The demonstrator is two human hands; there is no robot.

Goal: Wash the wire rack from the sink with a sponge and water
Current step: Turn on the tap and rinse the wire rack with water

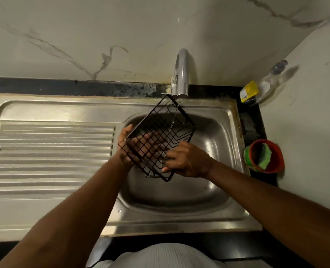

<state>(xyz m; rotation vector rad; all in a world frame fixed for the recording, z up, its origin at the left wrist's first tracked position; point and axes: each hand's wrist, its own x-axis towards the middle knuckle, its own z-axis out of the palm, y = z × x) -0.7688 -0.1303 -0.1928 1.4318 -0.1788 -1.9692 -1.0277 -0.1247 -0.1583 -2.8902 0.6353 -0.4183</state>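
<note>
Black wire rack [156, 137], grid base, raised sides, tilted under faucet [182, 74]

At the back right corner of my black counter [253, 124], a clear bottle [265, 85] with a yellow label stands by the marble wall [83, 35]. Nearer me, along the counter's right edge, sits a red-rimmed tub [279, 159] holding green paste.

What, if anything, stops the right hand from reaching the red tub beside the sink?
Probably nothing, so yes: the way between the right hand and the red tub looks free, but the hand must first release the wire rack.
</note>
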